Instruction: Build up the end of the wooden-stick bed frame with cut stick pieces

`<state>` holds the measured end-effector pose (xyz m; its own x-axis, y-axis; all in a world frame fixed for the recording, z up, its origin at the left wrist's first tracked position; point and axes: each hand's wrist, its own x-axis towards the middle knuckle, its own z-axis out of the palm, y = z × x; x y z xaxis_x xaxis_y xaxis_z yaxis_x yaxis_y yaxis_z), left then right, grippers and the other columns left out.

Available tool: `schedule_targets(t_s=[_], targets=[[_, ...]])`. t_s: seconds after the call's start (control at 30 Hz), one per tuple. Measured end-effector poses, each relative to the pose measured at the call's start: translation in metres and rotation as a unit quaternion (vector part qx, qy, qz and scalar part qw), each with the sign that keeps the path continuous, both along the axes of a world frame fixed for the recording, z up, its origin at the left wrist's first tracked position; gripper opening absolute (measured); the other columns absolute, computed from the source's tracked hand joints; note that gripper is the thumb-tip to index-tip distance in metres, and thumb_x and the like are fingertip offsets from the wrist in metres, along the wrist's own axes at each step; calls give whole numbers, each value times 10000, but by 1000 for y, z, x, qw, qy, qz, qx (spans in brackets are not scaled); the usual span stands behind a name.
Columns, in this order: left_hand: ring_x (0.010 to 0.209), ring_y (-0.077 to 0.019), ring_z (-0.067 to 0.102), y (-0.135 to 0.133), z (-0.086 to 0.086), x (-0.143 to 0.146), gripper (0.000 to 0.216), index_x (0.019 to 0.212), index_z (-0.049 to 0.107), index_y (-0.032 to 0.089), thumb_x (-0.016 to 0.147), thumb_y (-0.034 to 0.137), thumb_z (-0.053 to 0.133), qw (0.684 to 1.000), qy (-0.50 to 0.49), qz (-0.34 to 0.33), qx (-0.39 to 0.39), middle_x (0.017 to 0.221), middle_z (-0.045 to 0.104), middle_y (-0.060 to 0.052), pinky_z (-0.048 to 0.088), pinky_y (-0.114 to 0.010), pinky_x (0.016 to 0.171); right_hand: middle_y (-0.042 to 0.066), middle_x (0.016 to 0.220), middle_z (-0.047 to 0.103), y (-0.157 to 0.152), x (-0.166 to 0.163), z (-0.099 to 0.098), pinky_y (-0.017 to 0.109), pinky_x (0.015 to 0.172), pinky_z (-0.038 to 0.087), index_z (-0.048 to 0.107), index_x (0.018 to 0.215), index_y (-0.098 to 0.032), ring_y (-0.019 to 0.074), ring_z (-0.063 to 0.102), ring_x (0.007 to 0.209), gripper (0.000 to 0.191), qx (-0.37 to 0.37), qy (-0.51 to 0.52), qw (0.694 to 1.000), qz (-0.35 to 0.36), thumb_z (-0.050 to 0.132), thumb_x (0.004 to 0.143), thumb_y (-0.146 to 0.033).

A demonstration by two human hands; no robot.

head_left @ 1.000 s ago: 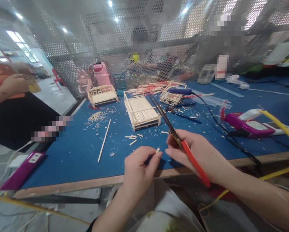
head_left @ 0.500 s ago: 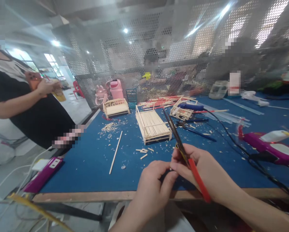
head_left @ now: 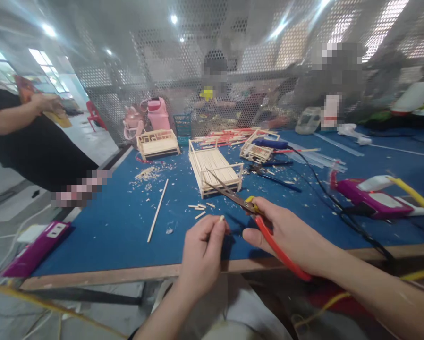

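Note:
My left hand [head_left: 202, 248] is closed in a pinch over the table's near edge, with the pale tip of a small wooden stick [head_left: 222, 218] poking out between thumb and finger. To its right, my right hand [head_left: 290, 231] grips a pair of scissors [head_left: 274, 243] with red handles. The dark blades are slightly apart and point up and left, across the front of a small bed-like frame [head_left: 215, 165] of wooden sticks. Several short stick pieces [head_left: 199, 215] and one long stick [head_left: 157, 210] lie beyond my left hand.
Farther back are a small stick bench [head_left: 158, 143], another stick model [head_left: 258, 147], a blue glue gun [head_left: 272, 143] and blue-handled pliers [head_left: 281, 182]. Purple power strips [head_left: 38, 250] sit at the left and right, with cables across the right side. A person [head_left: 28, 137] stands at the left.
The scissors have swung from pointing up to pointing left, and their blades have parted slightly. My hands have moved apart; the left now shows the stick's tip. The view has shifted.

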<state>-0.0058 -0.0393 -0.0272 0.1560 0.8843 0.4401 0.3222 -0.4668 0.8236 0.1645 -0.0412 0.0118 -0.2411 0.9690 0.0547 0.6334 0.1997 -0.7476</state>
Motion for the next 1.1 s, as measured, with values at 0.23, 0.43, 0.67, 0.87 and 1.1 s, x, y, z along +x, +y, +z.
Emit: schedule_targets(t_s=[0.23,0.43,0.67,0.87,1.1], targets=[[650,-138,561,2,-2,1,257,725,604,184,896,233,418,1000,-12,-17,12,696,629,-10,449,-234,610,22,784,559,-7,14,0,283,589,395,488,781,-201,161,483,663,242,39,-146,987,47,643,690,-363],[713,-147,612,2,-1,1,242,772,659,188,876,161,442,998,-4,-39,51,760,679,-25,487,-239,669,30,794,561,-6,10,2,290,580,387,483,762,-202,167,490,655,343,16,-152,987,47,664,678,-482],[771,-154,660,-1,-5,1,241,866,682,185,873,135,446,992,53,11,114,843,725,-43,514,-241,700,24,777,584,-10,3,1,284,566,381,511,759,-202,166,502,650,315,3,-130,991,31,670,677,-461],[782,-151,666,-3,-9,2,229,840,669,159,844,97,448,975,95,57,194,830,725,-54,522,-234,736,34,784,571,-12,2,-1,296,580,383,491,737,-208,181,500,675,363,37,-146,988,23,670,654,-513],[791,-154,659,-5,-6,4,232,826,666,157,845,89,445,969,119,64,206,819,723,-61,508,-223,718,33,732,588,-19,-2,-5,271,537,339,466,728,-216,173,501,613,364,-12,-171,985,-14,645,681,-530]])
